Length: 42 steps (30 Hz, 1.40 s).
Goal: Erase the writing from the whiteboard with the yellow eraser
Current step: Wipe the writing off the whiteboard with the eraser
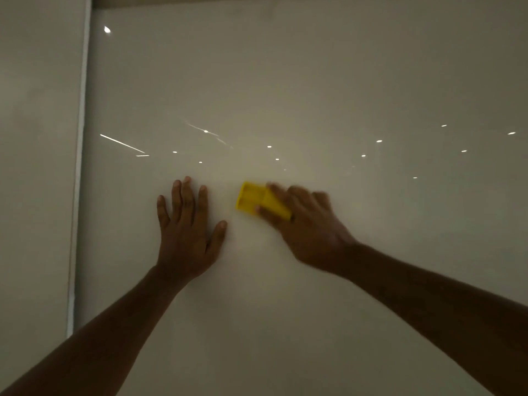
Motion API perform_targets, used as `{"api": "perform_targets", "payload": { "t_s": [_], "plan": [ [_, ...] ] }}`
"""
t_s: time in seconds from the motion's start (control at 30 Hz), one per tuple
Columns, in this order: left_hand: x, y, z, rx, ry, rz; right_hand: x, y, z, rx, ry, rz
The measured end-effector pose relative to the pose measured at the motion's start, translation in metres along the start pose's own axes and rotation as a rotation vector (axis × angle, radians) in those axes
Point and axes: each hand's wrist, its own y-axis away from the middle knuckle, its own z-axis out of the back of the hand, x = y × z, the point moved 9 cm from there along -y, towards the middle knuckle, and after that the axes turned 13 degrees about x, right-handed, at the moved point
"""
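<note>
A glossy whiteboard (285, 81) fills most of the dim view. No writing shows on it, only reflected ceiling lights. My left hand (187, 232) lies flat against the board with its fingers spread, holding nothing. To its right, my right hand (308, 227) grips the yellow eraser (254, 200) and presses it on the board. The hand and eraser look blurred. Fingers cover the eraser's right half.
The board's pale left frame edge (78, 172) runs top to bottom, with bare wall (34, 167) beyond it. The board's top edge (257, 0) sits at the top of the view. Bright light reflections (123, 144) streak across the board's middle.
</note>
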Motion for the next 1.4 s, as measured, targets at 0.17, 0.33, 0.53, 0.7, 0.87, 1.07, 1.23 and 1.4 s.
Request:
{"api": "perform_targets", "payload": {
  "t_s": [0.17,0.33,0.53,0.7,0.87,1.07,1.23,1.4],
  "plan": [
    [0.009,0.004,0.0,-0.009,0.041,-0.008,-0.037,-0.021,0.014,-0.031,0.053,0.105],
    [0.01,0.004,-0.002,-0.003,0.069,-0.01,-0.184,-0.047,0.068,-0.238,-0.057,-0.7],
    [0.011,0.005,-0.006,0.012,0.059,-0.017,-0.128,-0.132,0.069,-0.207,-0.113,-0.697],
    [0.011,0.005,-0.009,0.022,0.041,-0.015,0.038,-0.2,0.027,0.03,0.035,0.117],
    [0.013,0.004,-0.009,0.002,0.036,-0.018,-0.012,-0.242,0.051,0.012,0.066,0.011],
    [0.012,0.003,-0.005,0.001,0.052,-0.026,-0.164,-0.208,0.092,-0.118,-0.051,-0.632],
    [0.01,0.005,-0.005,-0.006,0.043,-0.024,-0.088,-0.162,0.071,-0.129,-0.055,-0.42],
    [0.01,0.004,-0.005,-0.022,0.044,-0.022,0.016,-0.098,0.024,0.064,0.136,0.163]
  ]
}}
